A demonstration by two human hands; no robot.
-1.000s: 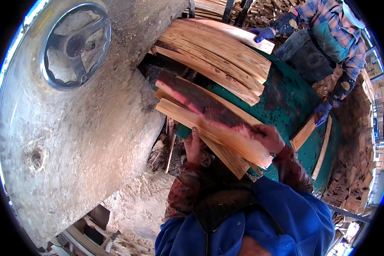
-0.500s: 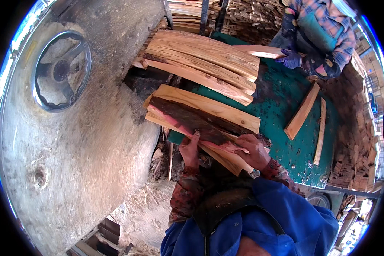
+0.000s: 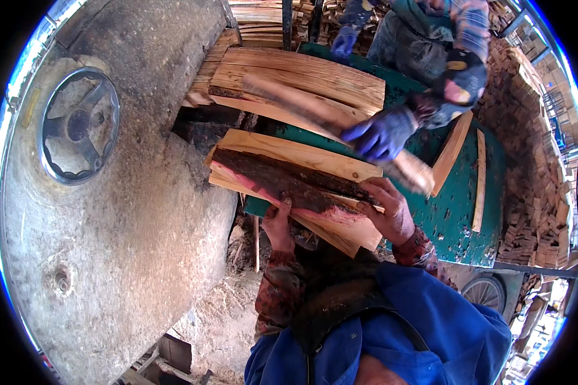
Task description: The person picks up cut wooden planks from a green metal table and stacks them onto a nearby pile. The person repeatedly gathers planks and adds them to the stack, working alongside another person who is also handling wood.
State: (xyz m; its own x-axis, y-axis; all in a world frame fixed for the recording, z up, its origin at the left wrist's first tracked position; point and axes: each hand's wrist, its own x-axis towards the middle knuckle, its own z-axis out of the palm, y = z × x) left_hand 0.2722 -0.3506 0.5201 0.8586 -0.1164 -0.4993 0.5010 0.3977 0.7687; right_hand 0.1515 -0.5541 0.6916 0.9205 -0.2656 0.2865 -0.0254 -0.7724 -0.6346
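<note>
Bark-dark and pink along its upper face, a stack of rough wooden slabs (image 3: pixel 289 183) is lying at the near edge of a green table (image 3: pixel 459 218), its far end pointing toward a big grey machine housing (image 3: pixel 128 212). In the head view, the only one here, the left hand (image 3: pixel 277 224) is gripping the stack from below at its near left edge, fingers curled up against the wood, while the right hand (image 3: pixel 386 210) is clamping over the near right end, thumb and fingers wrapped on the top slab; the two hands are sitting apart, each closed on the same stack. Beyond it, a second pile of pale boards (image 3: pixel 295 80) is resting farther back on the table, touching the housing's opening. A co-worker's blue-gloved hand (image 3: pixel 379 135) is reaching in from across the table and holding a loose slab (image 3: pixel 331 122) that is slanting over the pale pile and just above the held stack (whether it is touching either one is hard to tell). A round handwheel (image 3: pixel 78 126) is sitting on the housing at the left. Two thin strips (image 3: pixel 478 179) are lying on the table to the right, near stacked offcuts (image 3: pixel 536 192).
</note>
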